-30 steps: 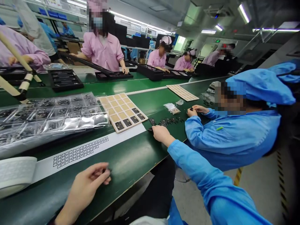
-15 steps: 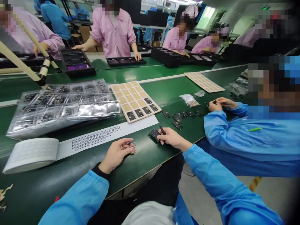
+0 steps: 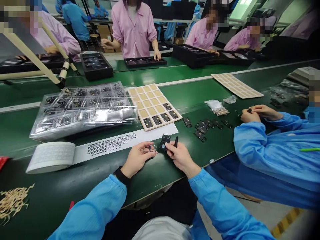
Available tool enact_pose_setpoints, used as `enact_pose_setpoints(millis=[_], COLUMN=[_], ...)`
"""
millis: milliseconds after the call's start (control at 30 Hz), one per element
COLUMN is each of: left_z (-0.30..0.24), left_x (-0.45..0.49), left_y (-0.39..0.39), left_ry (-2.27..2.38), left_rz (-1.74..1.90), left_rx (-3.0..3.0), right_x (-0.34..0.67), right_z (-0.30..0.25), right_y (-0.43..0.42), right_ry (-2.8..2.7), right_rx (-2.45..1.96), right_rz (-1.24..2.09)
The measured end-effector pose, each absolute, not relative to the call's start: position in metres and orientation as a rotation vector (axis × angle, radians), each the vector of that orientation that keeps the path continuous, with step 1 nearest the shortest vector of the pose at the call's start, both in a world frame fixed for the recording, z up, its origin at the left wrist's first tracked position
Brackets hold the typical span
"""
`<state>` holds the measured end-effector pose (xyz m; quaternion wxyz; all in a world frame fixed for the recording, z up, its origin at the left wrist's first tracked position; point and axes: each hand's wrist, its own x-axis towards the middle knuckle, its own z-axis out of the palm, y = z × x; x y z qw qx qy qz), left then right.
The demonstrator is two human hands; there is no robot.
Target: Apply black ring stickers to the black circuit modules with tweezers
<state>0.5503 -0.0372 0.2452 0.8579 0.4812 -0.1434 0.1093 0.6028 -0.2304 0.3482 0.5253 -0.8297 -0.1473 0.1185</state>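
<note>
The black plate (image 3: 164, 138) that I hold is tipped up off the worktop (image 3: 147, 186), its long axis running roughly away from me, one short end toward me and the other toward the beige tray (image 3: 147, 104). It is on the near side of that tray. It is flat, thin and rectangular, mostly dull black, with small light spots and a paler square patch near its lower end.

My right hand (image 3: 182, 156) is clamped on the plate's near right edge, the thumb on its face; a short black stick (image 3: 176, 141) stands up from the same hand. My left hand (image 3: 138, 156), just beside, has thumb and fingers pinched together on a thin wiry part (image 3: 151, 148), too small to make out clearly.

Left of the tray and nearer to me lies a white paper roll (image 3: 50, 158), its printed strip (image 3: 79, 156) running along the tray's near edge. Five plates sit in the tray: four in the nearest row, one behind at the right end. Loose black plates (image 3: 200, 135) lie in a group to its right. Clear trays (image 3: 40, 133) of small parts are stacked to its left. Beyond the tray, a person in pink (image 3: 134, 31) touches a black box (image 3: 143, 62).
</note>
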Motion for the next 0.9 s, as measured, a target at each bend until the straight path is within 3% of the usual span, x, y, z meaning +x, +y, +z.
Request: enact_pose_setpoints(millis=[367, 567, 900], left_z=[0.258, 0.257, 0.329], left_x=[0.547, 0.558, 0.583], left_y=[-0.036, -0.035, -0.054], left_ry=[-0.311, -0.169, -0.254], left_rz=[0.335, 0.383, 0.446], left_rx=[1.131, 1.227, 1.434], right_x=[0.606, 0.614, 0.623], right_z=[0.362, 0.36, 0.365], right_y=[-0.22, -0.234, -0.251], right_ry=[-0.6, -0.58, -0.657], right_rx=[-2.044, -2.053, -1.942], right_rz=[0.476, 0.222, 0.084])
